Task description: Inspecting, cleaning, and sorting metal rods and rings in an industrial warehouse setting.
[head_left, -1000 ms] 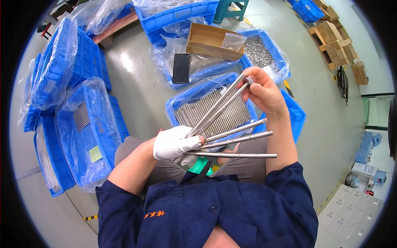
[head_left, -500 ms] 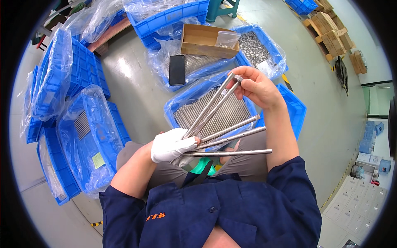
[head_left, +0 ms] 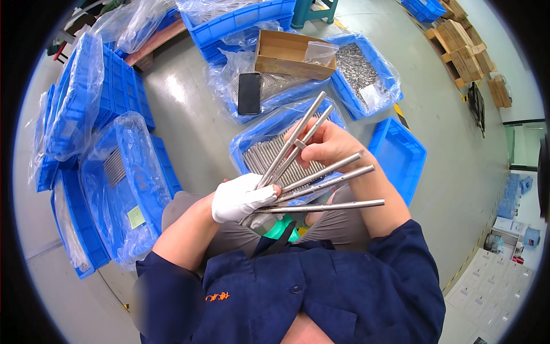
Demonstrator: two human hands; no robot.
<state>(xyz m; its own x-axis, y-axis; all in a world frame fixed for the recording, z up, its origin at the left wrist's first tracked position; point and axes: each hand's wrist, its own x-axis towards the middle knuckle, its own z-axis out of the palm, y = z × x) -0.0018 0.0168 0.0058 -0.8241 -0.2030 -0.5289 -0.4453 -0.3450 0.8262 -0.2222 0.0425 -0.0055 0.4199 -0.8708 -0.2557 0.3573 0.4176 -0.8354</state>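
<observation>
My left hand [head_left: 243,198], in a white glove, is closed round the lower ends of several metal rods [head_left: 326,207] that fan out to the right. Some of these rods show small holes along their length. My bare right hand [head_left: 327,143] pinches a small metal ring [head_left: 300,144], which sits partway along one of the upper rods; whether it encircles the rod fully is too small to tell. Beneath both hands, a plastic-lined blue crate [head_left: 238,141] contains rows of similar rods.
Beyond the crate lie a black phone [head_left: 248,93] and an open cardboard box [head_left: 275,63]. A blue crate of small metal parts [head_left: 354,66] stands at the far right, with another blue crate [head_left: 401,155] nearer. Stacked blue crates [head_left: 123,86] stand on the left beside a plastic-lined crate [head_left: 123,212].
My right hand has moved down and left, carrying the ring from near the rod's tip to partway along it. The left hand keeps its hold on the rods.
</observation>
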